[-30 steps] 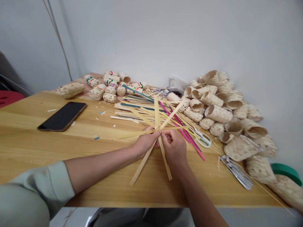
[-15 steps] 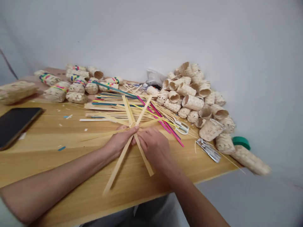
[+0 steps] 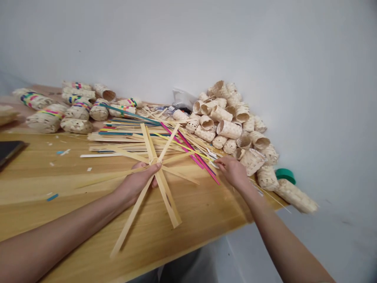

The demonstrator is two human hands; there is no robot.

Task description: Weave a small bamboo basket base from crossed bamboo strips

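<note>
My left hand [image 3: 138, 181] pinches the crossing of a star of flat bamboo strips [image 3: 168, 194], thumb on top and fingers underneath. The strips fan out in several directions from a knot near the thumb. Off to the right, my right hand [image 3: 234, 171] has its fingers curled over white-handled scissors [image 3: 214, 164] on the table. The hand covers most of the scissors, so how firmly it grips them is hard to see. Pink strips [image 3: 196, 154] lie just left of its fingertips.
Loose bamboo strips [image 3: 118, 136] lie across the wooden table [image 3: 203, 214]. Woven bamboo tubes [image 3: 229, 129] are heaped at the right, with a green tape roll [image 3: 285, 175] beside them. Colour-banded woven pieces [image 3: 47, 118] stand back left, near a dark phone [image 3: 10, 151].
My right hand has left the bamboo star and moved right to the scissors. My left hand still holds the star. The view has shifted slightly to the right.
</note>
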